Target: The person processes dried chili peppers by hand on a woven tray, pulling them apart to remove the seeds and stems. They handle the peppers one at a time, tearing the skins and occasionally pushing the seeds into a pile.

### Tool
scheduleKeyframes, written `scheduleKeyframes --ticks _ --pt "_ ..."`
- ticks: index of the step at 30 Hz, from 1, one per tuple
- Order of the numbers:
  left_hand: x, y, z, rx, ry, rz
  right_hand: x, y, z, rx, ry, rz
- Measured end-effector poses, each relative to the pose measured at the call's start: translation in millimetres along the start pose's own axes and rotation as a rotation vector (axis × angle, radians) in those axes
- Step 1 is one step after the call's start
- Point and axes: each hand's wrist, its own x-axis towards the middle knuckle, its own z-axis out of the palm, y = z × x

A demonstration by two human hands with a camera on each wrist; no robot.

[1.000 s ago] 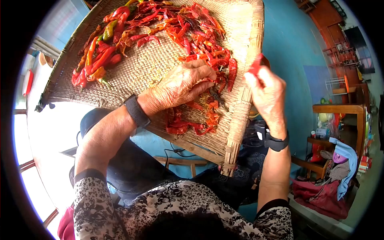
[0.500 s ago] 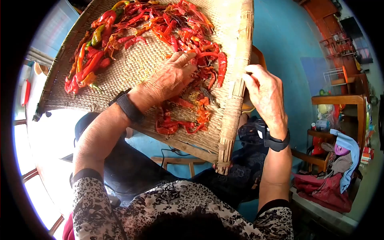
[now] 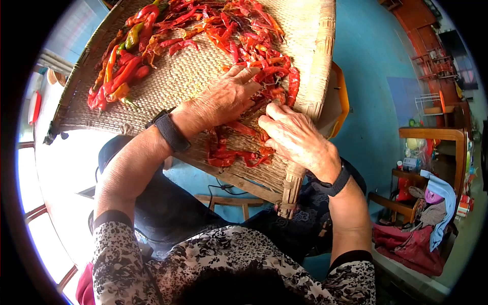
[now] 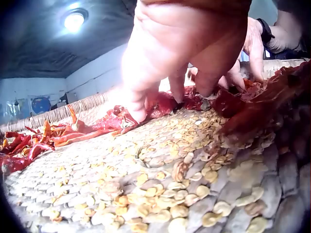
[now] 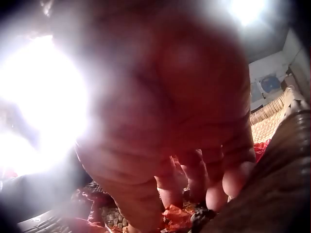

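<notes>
Dried red chillies [image 3: 254, 48] lie in a woven tray [image 3: 168, 76] tilted across the person's lap. My left hand [image 3: 226, 96] reaches palm-down over the right part of the pile, its fingertips and thumb down among the chillies. Close beside it, my right hand [image 3: 297, 134] has come over the tray's right rim. In the right wrist view, its bent fingers point down around a torn red piece [image 5: 177, 218], with the thumb apart from them. Loose pale seeds [image 4: 165, 199] are scattered on the weave below the left palm.
Glossier red and green peppers [image 3: 122, 76] lie at the tray's left. A bound corner post [image 3: 290, 195] sticks out at its near right. Beyond the right rim stands a yellow-edged container [image 3: 338, 101]. A wooden chair [image 3: 406, 203] with cloths is farther right.
The right hand carried a red chilli beyond the rim, then appeared without it, and has now moved left into the tray. The left hand stays over the pile, its fingers spreading flatter.
</notes>
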Motion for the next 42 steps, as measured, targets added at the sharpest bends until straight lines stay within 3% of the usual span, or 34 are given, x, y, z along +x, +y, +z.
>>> scheduleKeyframes --ticks 4,6,10,13,16,19,21,22,23,25,29,31,34,37,42 --pt "-3.1 3.1 -3.6 -0.059 -0.033 -0.029 0.2 0.7 2.0 0.036 -0.13 0.069" --pt "-2.4 10.0 -10.7 -0.043 -0.054 -0.025 -0.5 1.2 5.1 0.047 0.031 0.083" --pt "-2.1 10.7 0.7 -0.102 0.017 0.057 -0.4 5.0 4.3 -0.03 0.009 0.046" --pt "-2.9 15.9 -6.6 -0.104 -0.084 0.034 -0.2 5.6 5.4 -0.049 0.016 0.03" --pt "-4.3 14.2 2.0 -0.121 -0.008 0.059 -1.0 6.7 7.8 -0.059 0.088 0.023" --pt "-2.1 15.5 -2.4 -0.202 -0.043 0.084 -0.4 10.0 4.0 -0.073 0.1 -0.059" --pt "-0.9 23.4 -15.4 -0.284 -0.122 0.02 0.4 13.8 -2.9 0.162 0.03 0.075" --pt "-0.8 27.2 -19.2 -0.364 -0.201 -0.046 0.8 14.2 -9.3 0.151 0.117 0.069" --pt "-1.6 28.7 -17.2 -0.364 -0.199 -0.047 -0.6 16.3 -9.6 0.285 0.132 0.125" --pt "-3.5 30.1 -10.7 -0.426 -0.014 0.062 2.2 18.2 -12.2 0.347 0.259 0.079" --pt "-3.6 31.8 -11.9 -0.447 -0.096 0.042 9.1 6.7 -14.7 0.416 0.323 0.032" --pt "-2.7 33.1 -14.9 -0.501 -0.055 0.044 10.8 1.5 -15.5 0.47 0.368 0.085" --pt "-1.4 33.8 -16.0 -0.541 -0.13 -0.093 11.8 0.2 -19.2 0.462 0.357 0.052" --pt "-2.6 35.7 -19.2 -0.6 -0.023 -0.02 8.1 -0.9 -34.0 0.375 0.387 0.136" --pt "-6.6 25.5 -20.2 -0.431 -0.077 0.002 -13.1 30.5 -54.6 0.029 0.659 0.283"
